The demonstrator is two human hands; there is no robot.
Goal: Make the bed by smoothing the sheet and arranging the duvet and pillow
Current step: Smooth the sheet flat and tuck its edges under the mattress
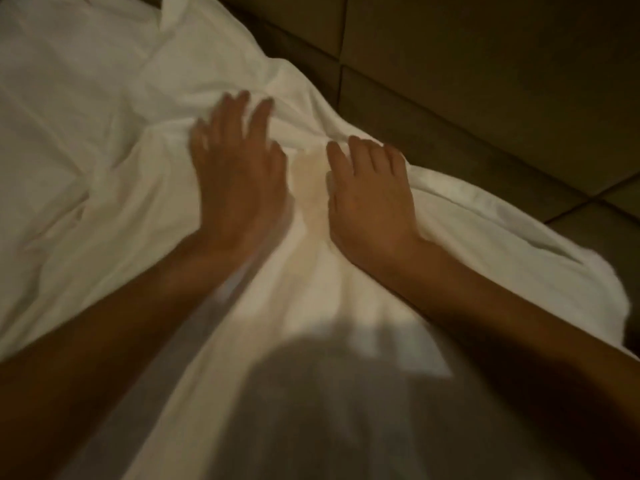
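Dim room, white sheet [86,98] filling most of the view. Right hand [370,199] taken as the reference. It lies palm down on the sheet, fingers [360,154] straight and only slightly apart, gripping nothing; judged to be pinning the cloth while flattening it. Left hand [239,174] sits just left of it, also palm down, fingers [258,116] fanned wide and reaching farther up the bed. Its outline is smeared, so fine detail is poor. The wide spread probably serves to cover more cloth per stroke. A strip of bare sheet runs between the two hands. Creases [114,161] bunch just beyond the right hand's fingertips and run left past the left hand, well out across the bed; that looks like the slack the palms are aimed at. Just beside the right hand on its right, a thicker rolled fold [502,237] follows the bed's side; cannot tell whether it is sheet or duvet. Farther right and beyond, dark tiled floor [485,81]. Nearer than the right hand, a broad shadow [329,410] lies over the cloth between the forearms. No pillow picked out with certainty; a pale peak far up and left of the right hand could be one, too vague to call. Judgement: smoothing step in hand, early in the task, duvet and pillow not yet arranged here.
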